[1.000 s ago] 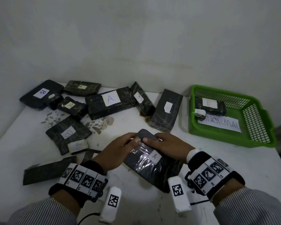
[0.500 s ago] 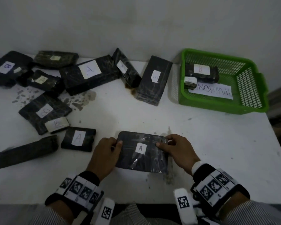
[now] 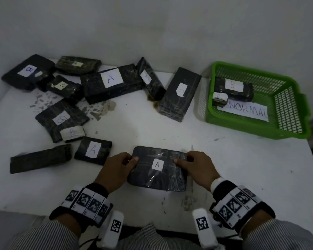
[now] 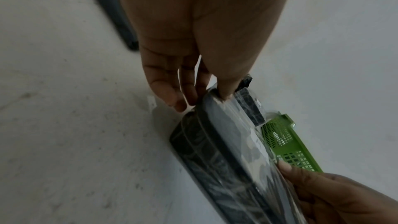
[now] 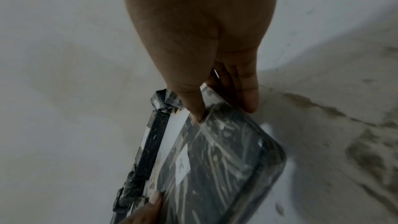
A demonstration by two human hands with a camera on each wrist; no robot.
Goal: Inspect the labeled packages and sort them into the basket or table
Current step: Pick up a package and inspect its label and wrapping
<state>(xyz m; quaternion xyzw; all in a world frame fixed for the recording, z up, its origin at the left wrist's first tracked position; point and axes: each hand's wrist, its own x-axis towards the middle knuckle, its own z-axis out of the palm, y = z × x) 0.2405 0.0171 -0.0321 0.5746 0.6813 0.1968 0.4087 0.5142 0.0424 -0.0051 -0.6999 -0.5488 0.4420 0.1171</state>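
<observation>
Head view, left hand (image 3: 114, 170), right hand (image 3: 197, 168), thumbs pinching package (image 3: 157, 177)

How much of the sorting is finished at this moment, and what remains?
Done: two packages labelled B lie in the green basket, a large one and a small one. In hand: the left hand and right hand both grip a flat package labelled A low over the table. Left: about ten packages at the back and left, among them several marked B, such as this one.
</observation>
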